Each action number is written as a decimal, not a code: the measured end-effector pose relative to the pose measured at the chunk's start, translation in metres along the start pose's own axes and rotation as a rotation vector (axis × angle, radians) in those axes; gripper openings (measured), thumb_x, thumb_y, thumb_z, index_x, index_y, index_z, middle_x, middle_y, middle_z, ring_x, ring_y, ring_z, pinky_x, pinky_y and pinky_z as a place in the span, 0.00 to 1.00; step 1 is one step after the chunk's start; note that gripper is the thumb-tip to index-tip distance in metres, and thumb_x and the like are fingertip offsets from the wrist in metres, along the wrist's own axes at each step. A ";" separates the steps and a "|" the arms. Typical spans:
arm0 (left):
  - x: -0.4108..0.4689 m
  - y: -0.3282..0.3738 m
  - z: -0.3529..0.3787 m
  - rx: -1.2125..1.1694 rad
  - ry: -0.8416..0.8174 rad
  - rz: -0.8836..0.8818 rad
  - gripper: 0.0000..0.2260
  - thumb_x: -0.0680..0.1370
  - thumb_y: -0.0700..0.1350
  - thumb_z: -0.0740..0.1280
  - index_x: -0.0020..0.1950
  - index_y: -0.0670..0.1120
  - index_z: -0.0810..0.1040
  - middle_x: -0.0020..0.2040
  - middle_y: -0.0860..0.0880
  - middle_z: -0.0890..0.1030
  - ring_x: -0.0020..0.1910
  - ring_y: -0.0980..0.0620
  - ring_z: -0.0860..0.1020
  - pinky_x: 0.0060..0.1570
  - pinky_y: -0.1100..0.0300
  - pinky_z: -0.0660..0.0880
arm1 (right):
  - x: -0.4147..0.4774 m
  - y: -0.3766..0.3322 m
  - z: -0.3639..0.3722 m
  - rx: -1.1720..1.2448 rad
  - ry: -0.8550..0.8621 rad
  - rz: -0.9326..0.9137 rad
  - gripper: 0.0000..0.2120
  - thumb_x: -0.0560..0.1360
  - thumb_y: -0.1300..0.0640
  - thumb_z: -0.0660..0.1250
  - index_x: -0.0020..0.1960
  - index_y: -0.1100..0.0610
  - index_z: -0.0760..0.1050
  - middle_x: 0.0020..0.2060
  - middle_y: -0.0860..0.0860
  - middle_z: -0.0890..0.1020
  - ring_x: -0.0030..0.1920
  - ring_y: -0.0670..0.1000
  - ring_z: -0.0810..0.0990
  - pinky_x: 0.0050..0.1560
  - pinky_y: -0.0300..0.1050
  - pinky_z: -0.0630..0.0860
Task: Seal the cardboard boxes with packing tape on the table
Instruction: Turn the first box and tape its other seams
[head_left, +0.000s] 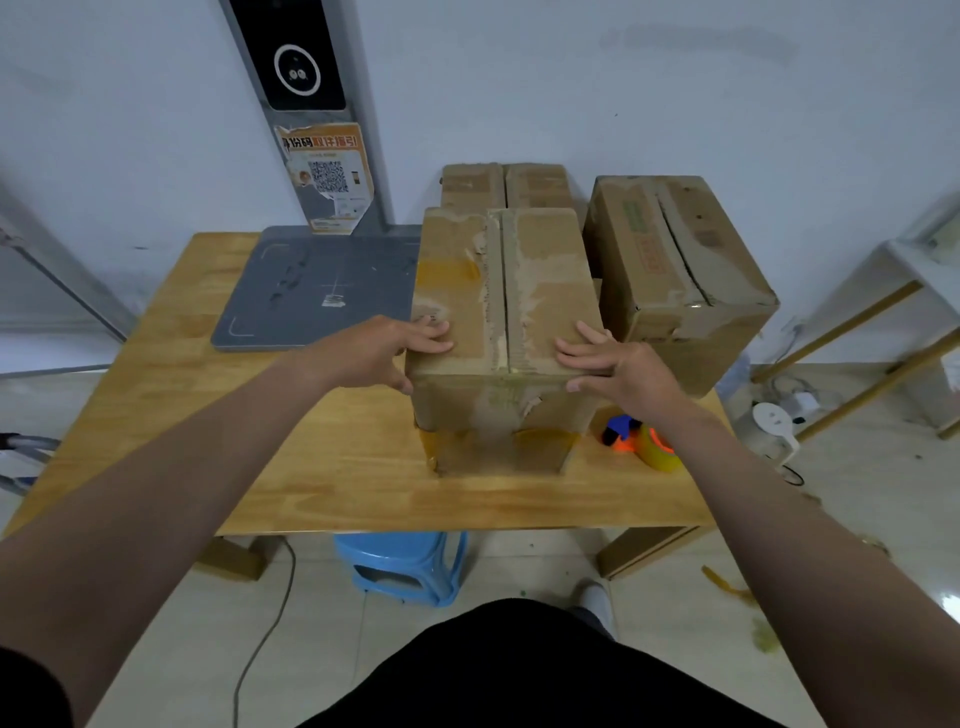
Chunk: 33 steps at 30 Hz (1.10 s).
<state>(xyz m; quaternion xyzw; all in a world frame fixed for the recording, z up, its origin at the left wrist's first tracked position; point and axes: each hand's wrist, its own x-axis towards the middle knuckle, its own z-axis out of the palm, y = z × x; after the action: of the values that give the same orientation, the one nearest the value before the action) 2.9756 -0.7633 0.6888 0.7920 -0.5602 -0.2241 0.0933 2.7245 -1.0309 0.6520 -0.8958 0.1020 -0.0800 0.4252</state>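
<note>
From my end the risks run across the table (322, 467) like this. On the left, the grey pad (311, 291) lies just beside the front box (519, 291), so a sideways shove could ride the box up onto its edge and leave it tilted for taping. In the middle, the box's two top flaps meet at a seam that is ragged with torn paper and old tape. I'd expect fresh tape to grip badly there, or the flaps to spring apart if the pressure comes off. On the right, the tape dispenser (644, 439) sits near the box's lower corner, under my right forearm. A careless reach could knock it off the table edge. The right-hand box (685, 260) stands close by with its seam gaping, and could be bumped.

My left hand (400, 345) lies open, fingers flat and nearly straight on the top's left near corner, thumb down the side. My right hand (613, 366) is spread just as open on the right near corner, thumb against the front face. Neither hand holds the dispenser or any tape. The box stands mid-table, towards the near edge.
</note>
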 end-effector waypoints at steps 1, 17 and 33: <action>-0.002 -0.004 -0.001 -0.012 0.013 0.002 0.38 0.73 0.34 0.77 0.78 0.56 0.69 0.79 0.61 0.60 0.79 0.62 0.55 0.76 0.62 0.60 | -0.005 0.004 -0.003 0.080 0.015 0.009 0.23 0.72 0.65 0.75 0.64 0.50 0.77 0.67 0.43 0.75 0.78 0.44 0.58 0.79 0.54 0.57; 0.011 0.064 0.063 -0.204 0.285 -0.324 0.37 0.82 0.68 0.52 0.85 0.50 0.46 0.83 0.56 0.38 0.80 0.57 0.34 0.81 0.47 0.43 | -0.011 -0.016 0.037 0.393 0.253 0.452 0.33 0.85 0.41 0.51 0.82 0.48 0.38 0.82 0.47 0.50 0.80 0.50 0.52 0.74 0.43 0.54; 0.055 0.120 0.046 -0.016 0.122 -0.422 0.46 0.74 0.76 0.59 0.84 0.55 0.46 0.84 0.49 0.37 0.80 0.35 0.32 0.66 0.20 0.33 | 0.004 -0.029 0.020 0.109 0.038 0.325 0.15 0.81 0.49 0.67 0.39 0.53 0.83 0.33 0.42 0.81 0.35 0.36 0.76 0.41 0.41 0.73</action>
<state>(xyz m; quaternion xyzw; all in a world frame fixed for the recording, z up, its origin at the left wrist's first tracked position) 2.8677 -0.8520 0.6826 0.9030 -0.3736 -0.1948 0.0843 2.7360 -0.9984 0.6623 -0.8414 0.2491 -0.0326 0.4785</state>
